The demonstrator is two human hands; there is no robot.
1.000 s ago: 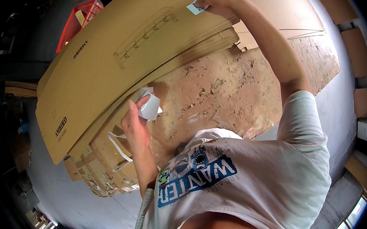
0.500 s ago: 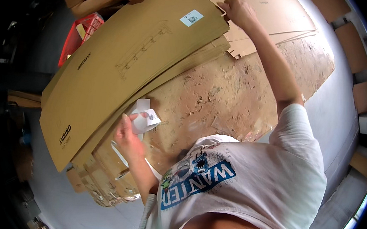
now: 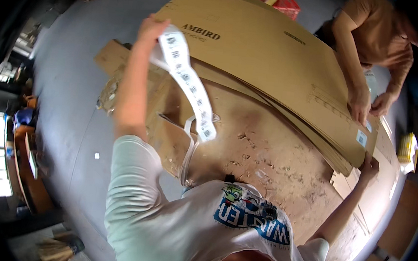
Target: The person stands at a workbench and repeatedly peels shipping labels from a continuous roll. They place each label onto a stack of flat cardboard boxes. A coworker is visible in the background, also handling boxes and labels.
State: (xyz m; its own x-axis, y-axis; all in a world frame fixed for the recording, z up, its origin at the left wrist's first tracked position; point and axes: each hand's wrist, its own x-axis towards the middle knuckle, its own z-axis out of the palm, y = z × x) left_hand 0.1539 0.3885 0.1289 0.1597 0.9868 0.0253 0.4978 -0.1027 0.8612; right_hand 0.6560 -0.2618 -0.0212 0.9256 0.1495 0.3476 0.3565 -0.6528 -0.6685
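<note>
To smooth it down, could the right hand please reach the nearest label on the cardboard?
Probably yes: the right hand is at the edge of the cardboard near the label, with nothing visible between.

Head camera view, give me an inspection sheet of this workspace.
Surface: brown tabletop, scuffed.
Job's things: flat cardboard sheets, stacked; printed white label strip; small white label on the top sheet.
Clutter: curled pale strip near the tabletop's edge.
Hands: left hand holds the label strip raised; right hand by the stack's right end, grip unclear.
Cables: nothing seen.
Surroundings: co-worker opposite; red plastic basket; gray floor.
</note>
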